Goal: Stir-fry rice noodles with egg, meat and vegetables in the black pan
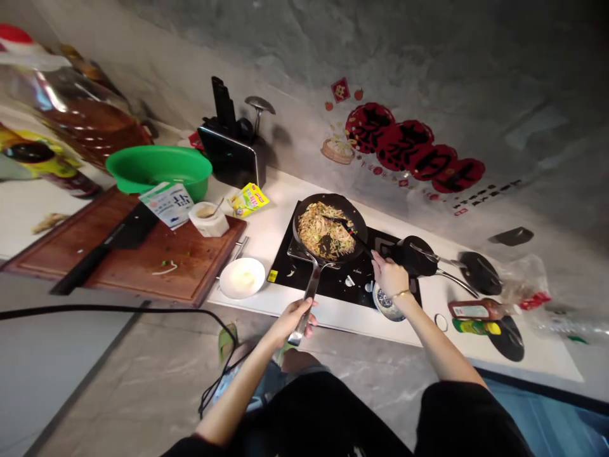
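My left hand (294, 319) is wrapped round the metal handle of a dark frying pan (360, 223). The pan sits on the left part of a black cooktop (285, 270). Inside it lies a mix of shredded food (311, 225) with green bits, spread over the bottom. In my right hand (390, 276) is a black spatula (362, 244), its blade lying in the food. A patterned bowl (391, 311) stands partly under my right wrist. Left of the pan handle is a white bowl (242, 277) with pale residue.
A wooden cutting board (185, 270) carries a black cleaver (126, 230), a packet (167, 204) and a white jar (209, 220). Behind it are a green basin (159, 162) and a knife block (231, 155). A small pot (413, 254) and bottles (476, 309) stand right. A black cable (118, 309) crosses the left side.
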Motion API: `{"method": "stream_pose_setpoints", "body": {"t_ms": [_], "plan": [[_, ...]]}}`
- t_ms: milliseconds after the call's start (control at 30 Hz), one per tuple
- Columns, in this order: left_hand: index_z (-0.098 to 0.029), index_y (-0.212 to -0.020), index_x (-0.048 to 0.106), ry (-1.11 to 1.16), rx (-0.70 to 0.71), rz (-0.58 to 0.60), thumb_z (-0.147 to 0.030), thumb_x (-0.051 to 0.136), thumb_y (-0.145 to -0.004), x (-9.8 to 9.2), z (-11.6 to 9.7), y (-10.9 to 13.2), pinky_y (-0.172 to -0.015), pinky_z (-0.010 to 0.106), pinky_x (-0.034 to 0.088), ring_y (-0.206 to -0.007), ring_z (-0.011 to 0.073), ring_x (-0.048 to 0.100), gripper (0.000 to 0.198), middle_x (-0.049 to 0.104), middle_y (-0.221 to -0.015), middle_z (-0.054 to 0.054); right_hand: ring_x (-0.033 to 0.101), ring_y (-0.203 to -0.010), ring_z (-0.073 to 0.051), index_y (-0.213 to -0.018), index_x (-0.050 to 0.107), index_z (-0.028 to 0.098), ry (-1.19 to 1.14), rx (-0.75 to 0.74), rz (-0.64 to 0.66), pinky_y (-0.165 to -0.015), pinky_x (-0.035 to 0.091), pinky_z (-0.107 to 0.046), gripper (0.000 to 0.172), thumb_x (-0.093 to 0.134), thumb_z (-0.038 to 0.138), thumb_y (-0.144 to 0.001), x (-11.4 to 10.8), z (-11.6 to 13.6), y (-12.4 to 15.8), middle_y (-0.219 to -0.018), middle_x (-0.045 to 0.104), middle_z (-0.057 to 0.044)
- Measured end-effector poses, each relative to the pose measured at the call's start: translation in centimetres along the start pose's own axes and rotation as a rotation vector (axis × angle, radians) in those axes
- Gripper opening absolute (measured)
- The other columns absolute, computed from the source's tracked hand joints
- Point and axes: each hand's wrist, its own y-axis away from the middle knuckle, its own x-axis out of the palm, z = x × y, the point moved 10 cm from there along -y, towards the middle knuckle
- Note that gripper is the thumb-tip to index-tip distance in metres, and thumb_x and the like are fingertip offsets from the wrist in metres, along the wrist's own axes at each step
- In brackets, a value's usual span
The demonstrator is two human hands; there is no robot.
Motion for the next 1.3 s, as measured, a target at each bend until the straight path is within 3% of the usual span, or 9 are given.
{"method": "stream_pose_setpoints", "body": {"t_ms": [200, 400, 467, 667, 833, 1033, 1100, 1233, 1300], "plan": [[-0.015, -0.100, 0.055, -0.001, 0.064, -0.046, -0.060, 0.055, -0.074, -0.6, -0.4, -0.2, -0.036, 0.020, 0.037, -0.035, 0.0087, 0.047, 0.052, 0.053, -0.054, -0.004, 0.066, -0.081, -0.021, -0.133, 0.048, 0.024, -0.031, -0.140, 0.016, -0.070, 0.047, -0.030, 0.044, 0.033, 0.032, -0.093, 0.4, -1.0, -5.8, -0.099, 0.067, -0.012], [-0.015, -0.099, 0.055, 0.012, 0.088, -0.060, -0.060, 0.053, -0.075, -0.5, -0.4, -0.1, -0.035, 0.020, 0.037, -0.034, 0.0073, 0.044, 0.051, 0.049, -0.054, -0.005, 0.065, -0.084, -0.020, -0.124, 0.058, 0.031, 0.014, -0.378, 0.123, -0.073, 0.046, -0.029, 0.039, 0.044, 0.038, -0.088, -2.8, -8.0, -3.6, -0.097, 0.070, -0.005], [-0.016, -0.099, 0.055, 0.013, 0.088, -0.062, -0.060, 0.053, -0.075, -0.5, -0.3, -0.1, -0.034, 0.019, 0.036, -0.034, 0.0073, 0.044, 0.051, 0.048, -0.054, -0.005, 0.065, -0.082, -0.020, -0.122, 0.059, 0.033, 0.075, -0.411, 0.150, -0.071, 0.046, -0.029, 0.039, 0.047, 0.039, -0.086, -2.8, -8.8, -2.6, -0.095, 0.071, -0.005], [-0.016, -0.099, 0.055, 0.018, 0.094, -0.053, -0.060, 0.053, -0.075, -0.6, -0.3, -0.1, -0.033, 0.020, 0.036, -0.034, 0.0073, 0.044, 0.051, 0.048, -0.054, -0.005, 0.064, -0.074, -0.016, -0.130, 0.052, 0.031, -0.032, -0.324, -0.028, -0.064, 0.045, -0.025, 0.043, 0.033, 0.039, -0.093, -0.3, -4.1, -1.4, -0.092, 0.068, -0.006], [-0.015, -0.099, 0.055, 0.009, 0.106, -0.039, -0.060, 0.053, -0.076, -0.4, -0.6, -0.1, -0.033, 0.019, 0.034, -0.033, 0.0069, 0.043, 0.050, 0.047, -0.052, -0.006, 0.064, -0.074, -0.018, -0.133, 0.048, 0.030, -0.066, -0.265, -0.084, -0.064, 0.045, -0.026, 0.045, 0.027, 0.039, -0.094, 0.1, -1.3, -3.8, -0.094, 0.067, -0.007], [-0.014, -0.103, 0.054, 0.025, 0.095, -0.052, -0.059, 0.053, -0.076, -0.5, -0.6, 0.0, -0.033, 0.020, 0.035, -0.033, 0.0071, 0.043, 0.052, 0.048, -0.054, -0.005, 0.063, -0.080, -0.018, -0.134, 0.047, 0.030, 0.043, -0.558, 0.073, -0.067, 0.043, -0.026, 0.044, 0.031, 0.037, -0.094, -0.5, 2.0, -4.0, -0.098, 0.066, -0.008], [-0.014, -0.103, 0.054, 0.027, 0.103, -0.048, -0.058, 0.054, -0.076, -0.4, -0.7, 0.1, -0.033, 0.019, 0.034, -0.033, 0.0072, 0.043, 0.052, 0.047, -0.052, -0.006, 0.063, -0.080, -0.019, -0.132, 0.049, 0.031, 0.076, -0.593, 0.101, -0.066, 0.042, -0.026, 0.042, 0.035, 0.037, -0.093, -1.6, 0.1, -3.3, -0.096, 0.067, -0.007], [-0.014, -0.102, 0.054, 0.027, 0.104, -0.046, -0.059, 0.054, -0.075, -0.4, -0.6, 0.0, -0.033, 0.019, 0.034, -0.032, 0.0071, 0.043, 0.052, 0.046, -0.052, -0.006, 0.064, -0.081, -0.020, -0.128, 0.053, 0.031, 0.120, -0.495, 0.148, -0.069, 0.043, -0.029, 0.041, 0.043, 0.036, -0.089, -4.7, -6.0, -2.9, -0.093, 0.070, -0.006], [-0.014, -0.103, 0.054, 0.035, 0.099, -0.040, -0.059, 0.054, -0.075, -0.4, -0.4, -0.1, -0.033, 0.019, 0.033, -0.032, 0.0071, 0.043, 0.053, 0.046, -0.052, -0.006, 0.064, -0.080, -0.019, -0.125, 0.057, 0.032, 0.098, -0.469, 0.234, -0.071, 0.044, -0.029, 0.039, 0.047, 0.035, -0.087, -4.9, -7.2, -2.3, -0.091, 0.071, -0.004]]}}
